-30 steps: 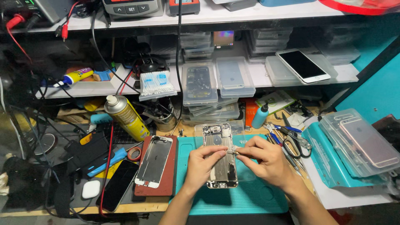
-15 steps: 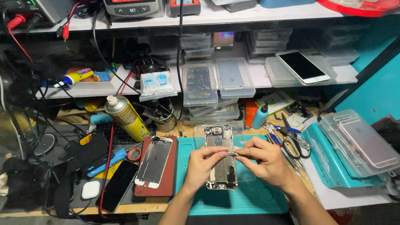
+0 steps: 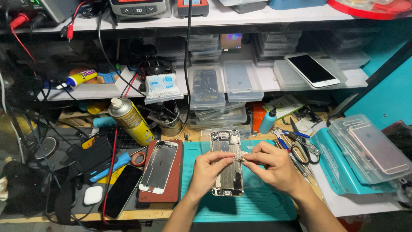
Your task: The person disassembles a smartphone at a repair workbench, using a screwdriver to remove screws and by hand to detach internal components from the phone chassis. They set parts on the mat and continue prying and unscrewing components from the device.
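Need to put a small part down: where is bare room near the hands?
Bare teal mat shows right of the opened phone, below the right hand, and left of the left hand. Crowded: tools to the right, screen panel to the left.

Left hand [image 3: 209, 171] and right hand [image 3: 274, 165] meet fingertip to fingertip, each in a pinching grip, forearms angled inward.

Under the hands, the opened phone housing [image 3: 227, 165] shows bare brushed metal, dull silver. It lies on a matt teal rubber mat [image 3: 257, 202]. Left of the hands: a glossy glass screen panel [image 3: 159, 166] and a glossy yellow metal spray can [image 3: 131, 120]. Above the hands, clear plastic boxes [image 3: 207, 87] look smooth.
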